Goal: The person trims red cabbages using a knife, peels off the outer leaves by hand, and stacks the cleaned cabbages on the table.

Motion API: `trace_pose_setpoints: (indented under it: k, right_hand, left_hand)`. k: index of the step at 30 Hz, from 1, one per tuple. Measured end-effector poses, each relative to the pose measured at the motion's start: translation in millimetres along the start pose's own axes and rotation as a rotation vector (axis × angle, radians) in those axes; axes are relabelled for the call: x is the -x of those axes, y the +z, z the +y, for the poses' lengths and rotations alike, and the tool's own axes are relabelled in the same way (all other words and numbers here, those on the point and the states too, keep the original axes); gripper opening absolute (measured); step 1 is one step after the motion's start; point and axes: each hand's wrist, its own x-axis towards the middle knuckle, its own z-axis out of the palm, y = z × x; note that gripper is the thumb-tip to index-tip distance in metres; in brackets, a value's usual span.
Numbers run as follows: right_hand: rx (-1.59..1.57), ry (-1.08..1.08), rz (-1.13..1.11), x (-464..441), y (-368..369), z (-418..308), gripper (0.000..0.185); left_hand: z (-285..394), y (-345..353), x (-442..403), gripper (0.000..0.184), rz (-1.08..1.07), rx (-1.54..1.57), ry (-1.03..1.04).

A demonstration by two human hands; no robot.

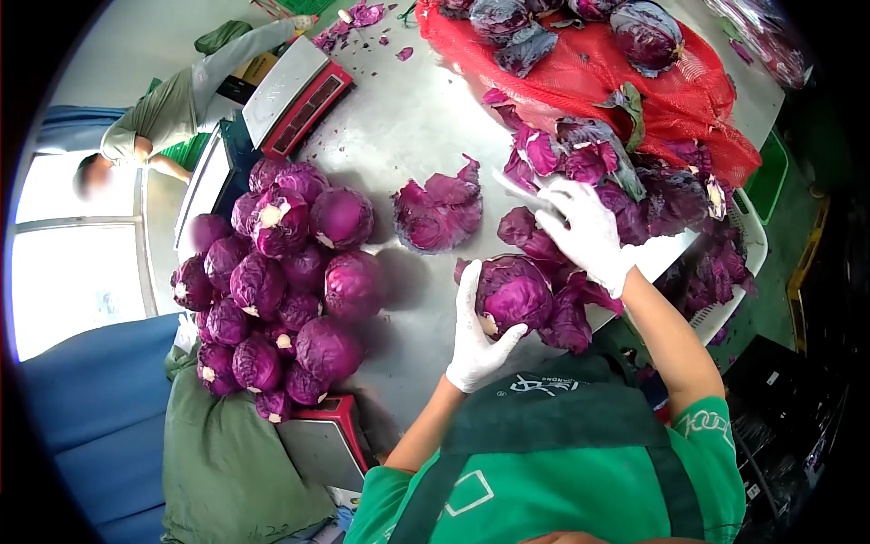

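Note:
My left hand [482, 343], in a white glove, grips a red cabbage [513, 296] from its left and near side, thumb and fingers spread around it. The cabbage rests near the table's front edge, its pale stem end toward my left hand. My right hand [587, 232], also gloved, is above and right of the cabbage, over loose leaves. A thin, pale knife [517, 186] points up and left from its fingers; its handle is hidden by the hand. Loose purple leaves [569, 322] lie right of the cabbage. A cupped, detached leaf [439, 210] lies farther back.
Trimmed cabbages [258, 283] are piled at left. Red scales [304, 109] stand behind them, with another red device [340, 431] in front. A red mesh sack [580, 82] holds untrimmed cabbages. A white crate [754, 236] of leaves stands right. Another person [163, 122] is at far left.

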Motion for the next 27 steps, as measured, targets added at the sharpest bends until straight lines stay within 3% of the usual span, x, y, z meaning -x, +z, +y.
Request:
trace_pose_setpoints:
  k: [2, 4, 6, 8, 9, 11, 14, 16, 18, 20, 23, 24, 27]
  right_hand:
    - [-0.215, 0.043, -0.326, 3, -10, -21, 0.046]
    - [-0.249, -0.086, -0.535, 4, -17, -38, 0.056]
    - [-0.264, -0.187, -0.486, 22, -1, -36, 0.061]
    - [-0.268, -0.104, -0.543, 27, -7, -37, 0.061]
    - [-0.276, -0.087, -0.514, 28, -7, -36, 0.061]
    - [-0.244, -0.054, -0.385, 38, 1, -31, 0.055]
    - [-0.326, 0.025, -0.336, 45, 0, -31, 0.055]
    - [-0.354, 0.010, -0.262, 49, 5, -27, 0.052]
    - [-0.468, 0.085, -0.343, 51, 8, -20, 0.050]
    - [-0.455, -0.029, -0.296, 45, 9, -17, 0.039]
    - [-1.100, 0.532, -0.184, 49, 11, -16, 0.016]
    - [-1.221, 0.557, -0.103, 49, 14, -18, 0.017]
    - [-1.176, 0.615, -0.034, 41, 22, -11, 0.016]
  left_hand:
    - [0, 1, 0, 0.111, -0.035, -0.021, 0.008]
    - [5, 3, -1, 0.112, -0.033, -0.196, 0.141]
    - [0, 6, 0, 0.116, -0.061, -0.121, 0.065]
    - [4, 9, 0, 0.118, 0.033, -0.036, 0.020]
    - [-3, 14, 5, 0.118, 0.040, -0.032, 0.022]
    - [-21, 26, 19, 0.116, 0.165, 0.235, -0.190]
    - [-7, 27, 16, 0.113, 0.091, 0.360, -0.317]
    - [-7, 27, 13, 0.108, 0.062, 0.404, -0.307]
    - [-7, 25, 12, 0.105, 0.035, 0.524, -0.301]
    - [-8, 22, 10, 0.104, 0.017, 0.530, -0.325]
    - [-14, 25, 11, 0.104, 0.064, 0.637, -0.372]
    - [-17, 26, 13, 0.104, 0.061, 0.631, -0.369]
    - [-23, 27, 17, 0.099, 0.100, 0.577, -0.352]
